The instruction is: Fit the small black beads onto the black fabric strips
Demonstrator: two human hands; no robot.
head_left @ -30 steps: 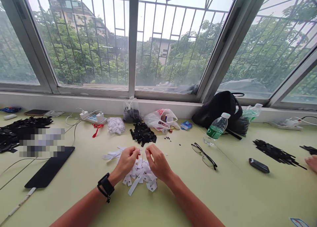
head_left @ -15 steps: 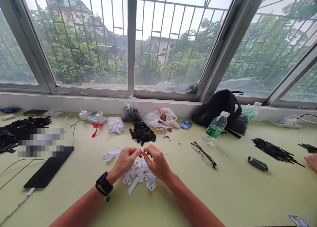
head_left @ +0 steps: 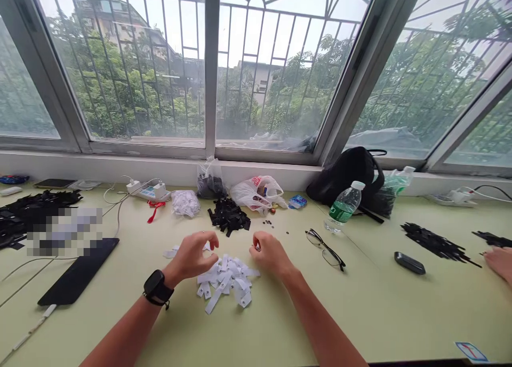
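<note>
My left hand hovers at the left side of a pile of white fabric strips, several with small dark snaps on them. Its thumb and fingers are apart, with nothing between them. Behind it, more white strips lie partly hidden. At the pile's upper right, my right hand has its fingers curled in, the tips close to the table. Whatever they pinch, if anything, is too small or hidden to name. A dark watch is on my left wrist.
Behind the hands lie a heap of black strips, small dark rings and plastic bags. Glasses, a water bottle and a black case are to the right. A co-worker's hand shows at the right edge.
My hands, together at the fingertips above the pile before, have parted. The left moved left and opened; the right moved right. A white strip now lies at the pile's right side.
</note>
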